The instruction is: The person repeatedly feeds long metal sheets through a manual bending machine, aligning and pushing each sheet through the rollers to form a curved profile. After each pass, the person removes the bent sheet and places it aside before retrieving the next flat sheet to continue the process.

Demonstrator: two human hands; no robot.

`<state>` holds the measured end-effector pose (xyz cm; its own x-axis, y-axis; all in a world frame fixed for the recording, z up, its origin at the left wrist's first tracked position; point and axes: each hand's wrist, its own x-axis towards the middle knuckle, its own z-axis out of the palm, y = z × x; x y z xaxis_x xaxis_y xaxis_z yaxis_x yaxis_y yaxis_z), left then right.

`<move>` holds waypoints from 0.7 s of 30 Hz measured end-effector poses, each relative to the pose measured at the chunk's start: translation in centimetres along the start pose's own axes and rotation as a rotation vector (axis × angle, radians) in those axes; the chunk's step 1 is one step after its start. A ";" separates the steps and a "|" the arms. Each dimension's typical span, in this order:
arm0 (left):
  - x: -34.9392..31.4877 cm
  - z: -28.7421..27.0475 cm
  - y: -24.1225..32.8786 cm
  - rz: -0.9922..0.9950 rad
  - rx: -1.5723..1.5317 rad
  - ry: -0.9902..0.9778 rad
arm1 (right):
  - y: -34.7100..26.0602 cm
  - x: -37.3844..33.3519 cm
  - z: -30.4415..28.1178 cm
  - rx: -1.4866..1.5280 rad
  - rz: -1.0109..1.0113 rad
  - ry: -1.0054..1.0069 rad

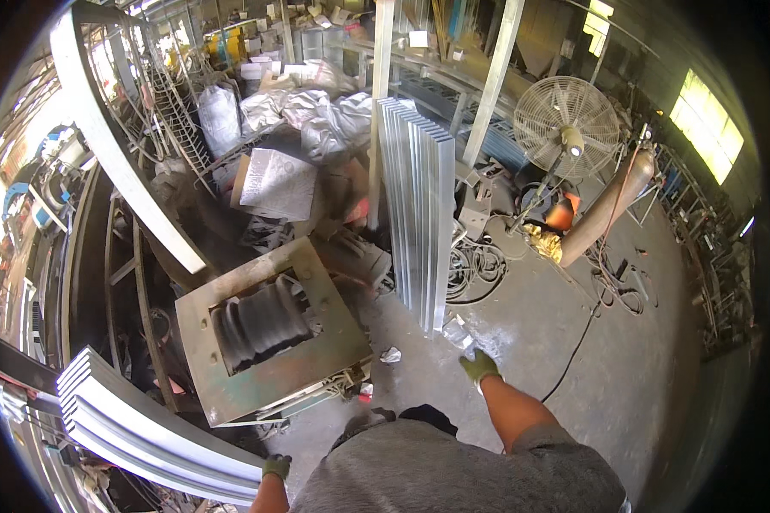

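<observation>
My left hand (276,466), in a green glove, is at the near end of a stack of long, pale metal channel profiles (162,440) at the lower left. Its fingers are too small and partly hidden to show whether they grip the profiles. My right hand (479,366), also gloved in green, reaches forward over the concrete floor with its fingers apart and nothing in them. Just ahead of it stands an upright bundle of silvery metal channel profiles (419,214), apart from the hand. A small whitish block (457,333) lies by the foot of that bundle.
A machine with a dark ribbed roller (261,325) in a square metal frame stands at left. A large fan (566,126), a leaning gas cylinder (607,205) and coiled hoses (475,269) are at right. A box (275,184) and plastic sacks (338,124) lie behind.
</observation>
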<state>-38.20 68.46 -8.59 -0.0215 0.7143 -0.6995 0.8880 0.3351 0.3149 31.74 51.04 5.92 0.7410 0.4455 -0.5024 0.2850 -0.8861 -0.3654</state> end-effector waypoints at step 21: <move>-29.4 18.9 7.4 -0.391 -0.218 0.077 | -29.0 32.8 -12.7 0.332 -0.252 0.531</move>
<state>-22.33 38.34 2.18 -0.3773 0.5492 -0.7457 0.6894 0.7041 0.1698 55.46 89.76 9.99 0.8987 0.4353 0.0523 0.3494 -0.6391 -0.6852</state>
